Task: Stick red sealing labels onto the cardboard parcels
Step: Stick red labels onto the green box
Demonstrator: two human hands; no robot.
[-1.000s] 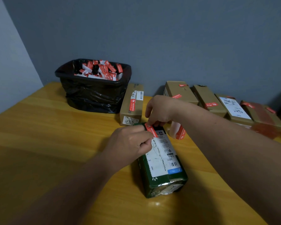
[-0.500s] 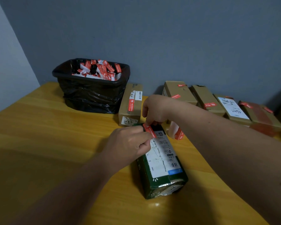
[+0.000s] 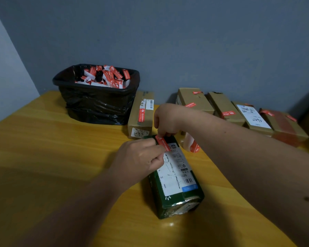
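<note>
Red sealing label (image 3: 163,143) lies slanted across the green parcel's (image 3: 175,182) far end, pinched at its near corner by the curled left hand (image 3: 141,157) and at its far corner by the right hand (image 3: 165,120). Uneven pressing could wrinkle it. Beyond the hands, 5 labelled cardboard parcels (image 3: 225,107) line the wall.

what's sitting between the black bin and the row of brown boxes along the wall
In the head view, one cardboard parcel stands there, right beside the black bin, with a red label already on it. A bare gap of table separates it from the row of brown boxes.
</note>
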